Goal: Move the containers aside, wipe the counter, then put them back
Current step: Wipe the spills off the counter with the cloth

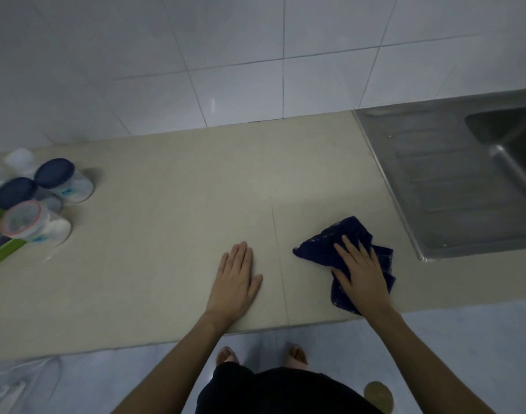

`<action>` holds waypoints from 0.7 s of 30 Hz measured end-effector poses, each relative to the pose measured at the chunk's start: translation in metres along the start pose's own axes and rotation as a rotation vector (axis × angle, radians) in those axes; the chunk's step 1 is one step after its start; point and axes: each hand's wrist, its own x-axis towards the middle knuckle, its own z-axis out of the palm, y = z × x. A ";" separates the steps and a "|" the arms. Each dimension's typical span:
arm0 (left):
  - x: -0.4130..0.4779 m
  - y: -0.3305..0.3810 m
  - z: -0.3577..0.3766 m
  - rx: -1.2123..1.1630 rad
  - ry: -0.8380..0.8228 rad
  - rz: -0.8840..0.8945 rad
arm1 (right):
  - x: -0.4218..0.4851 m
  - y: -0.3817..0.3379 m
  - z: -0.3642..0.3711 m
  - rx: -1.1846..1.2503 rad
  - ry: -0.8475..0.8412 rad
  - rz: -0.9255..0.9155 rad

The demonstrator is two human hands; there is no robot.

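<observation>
A dark blue cloth [324, 243] lies crumpled on the beige counter [172, 186], near its front edge on the right. My right hand [360, 273] presses flat on top of the cloth, fingers spread. My left hand [236, 279] rests palm down on the bare counter, to the left of a tile seam, holding nothing. At the far left stand several clear plastic containers: two with dark blue lids [57, 174] [15, 192], one with a pink-rimmed clear lid [25, 221], and pale ones behind them [18, 158].
A steel sink with a ribbed drainboard [447, 180] fills the right end of the counter. A green box [1, 253] sits at the left edge beside the containers. White wall tiles rise behind. Below the counter edge are the floor and my feet.
</observation>
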 end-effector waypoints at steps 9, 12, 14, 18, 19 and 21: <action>-0.034 -0.065 -0.016 0.057 -0.016 -0.122 | 0.016 -0.084 0.013 0.012 0.041 -0.200; -0.055 -0.110 -0.023 0.035 0.013 -0.222 | 0.036 -0.131 0.032 -0.031 -0.047 -0.321; -0.068 -0.138 -0.026 0.036 0.021 -0.285 | 0.047 -0.163 0.040 -0.057 -0.100 -0.393; -0.095 -0.211 -0.032 0.032 0.029 -0.402 | 0.065 -0.245 0.064 -0.081 -0.174 -0.580; -0.099 -0.228 -0.033 0.026 0.030 -0.424 | 0.068 -0.262 0.070 -0.092 -0.178 -0.613; -0.108 -0.267 -0.035 0.011 0.050 -0.477 | 0.077 -0.300 0.083 -0.132 -0.194 -0.660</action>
